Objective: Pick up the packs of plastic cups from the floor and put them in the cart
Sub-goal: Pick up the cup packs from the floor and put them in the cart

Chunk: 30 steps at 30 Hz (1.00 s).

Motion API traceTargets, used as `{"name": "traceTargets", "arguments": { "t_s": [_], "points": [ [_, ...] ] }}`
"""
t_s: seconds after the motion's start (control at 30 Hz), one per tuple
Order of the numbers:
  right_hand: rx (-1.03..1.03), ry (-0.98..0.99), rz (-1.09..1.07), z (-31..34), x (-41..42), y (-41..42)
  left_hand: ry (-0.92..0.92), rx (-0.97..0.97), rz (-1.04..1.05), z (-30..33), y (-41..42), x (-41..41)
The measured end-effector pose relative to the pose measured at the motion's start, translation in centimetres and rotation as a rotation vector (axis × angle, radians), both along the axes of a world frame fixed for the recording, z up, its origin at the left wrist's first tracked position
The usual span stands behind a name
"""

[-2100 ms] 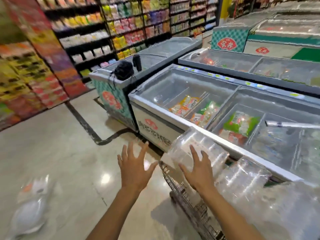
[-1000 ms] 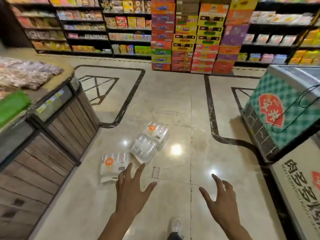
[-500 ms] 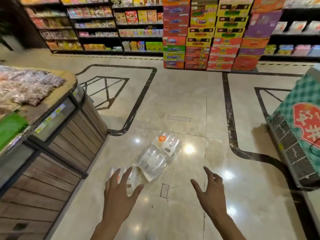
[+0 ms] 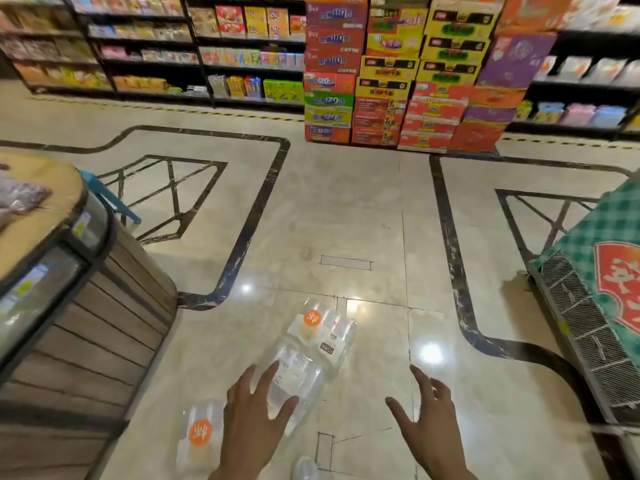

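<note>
On the far left stands a wooden counter (image 4: 104, 327) with a round top and some wrapped food on it. Next to it, low on the shiny floor (image 4: 346, 220), lie three packs of plastic cups in a slanted row. The nearest pack (image 4: 199, 434) has an orange round sticker and sits at the bottom, just left of the left hand (image 4: 252, 420). The left hand is open with its fingers spread wide, and it holds nothing. It is in front of the middle pack (image 4: 298, 372), which is clear with a white label; I cannot tell if the hand touches it. The far pack (image 4: 323, 329) also has an orange sticker and lies right against the middle one, higher up. To the right, the right hand (image 4: 429, 420) is open too, fingers a bit bent, with nothing in it, above bare floor. Far back stands a tall stack of colorful boxes (image 4: 408, 71), with shelves (image 4: 156, 46) of snacks beside it. At the right edge is a green checked freezer (image 4: 595, 258) with a red sign.
</note>
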State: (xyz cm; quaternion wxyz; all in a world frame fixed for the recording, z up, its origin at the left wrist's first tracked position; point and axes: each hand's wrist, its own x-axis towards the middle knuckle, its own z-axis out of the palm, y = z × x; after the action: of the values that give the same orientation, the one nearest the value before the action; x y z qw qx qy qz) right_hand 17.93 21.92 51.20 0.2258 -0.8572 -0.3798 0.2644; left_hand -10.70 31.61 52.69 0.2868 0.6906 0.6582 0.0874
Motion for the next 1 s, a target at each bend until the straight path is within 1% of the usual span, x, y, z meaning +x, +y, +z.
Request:
{"name": "traceTargets", "arguments": {
  "t_s": [0.1, 0.2, 0.33, 0.43, 0.53, 0.6, 0.8, 0.9, 1.0],
  "points": [
    [0.000, 0.000, -0.020, -1.7, 0.1, 4.9, 0.042, -0.002, -0.071, -1.2, 6.5, 1.6],
    [-0.011, 0.035, -0.034, -4.7, 0.3, 9.7, 0.063, -0.006, -0.123, -3.6, 12.3, 3.6],
    [-0.039, 0.085, -0.039, -12.4, 1.2, 16.6, 0.084, -0.039, -0.185, -10.3, 18.9, 7.4],
    [-0.079, 0.136, -0.098, -20.9, 2.0, 21.3, 0.113, -0.066, -0.208, -18.3, 23.5, 10.0],
    [-0.059, 0.191, -0.182, -30.3, 2.9, 26.4, 0.133, -0.074, -0.221, -28.2, 28.5, 12.7],
    [-0.063, 0.210, -0.193, -36.9, 3.7, 29.3, 0.174, -0.065, -0.258, -35.5, 31.9, 14.6],
    [-0.122, 0.188, -0.078, -55.3, 6.0, 34.3, 0.332, -0.116, -0.410, -56.2, 39.5, 17.1],
    [-0.203, 0.170, 0.013, -62.2, 6.9, 35.9, 0.379, -0.162, -0.377, -63.5, 42.1, 18.0],
    [-0.314, 0.237, 0.030, -68.2, 7.4, 37.7, 0.394, -0.269, -0.302, -69.2, 44.2, 18.4]
  ]
}}
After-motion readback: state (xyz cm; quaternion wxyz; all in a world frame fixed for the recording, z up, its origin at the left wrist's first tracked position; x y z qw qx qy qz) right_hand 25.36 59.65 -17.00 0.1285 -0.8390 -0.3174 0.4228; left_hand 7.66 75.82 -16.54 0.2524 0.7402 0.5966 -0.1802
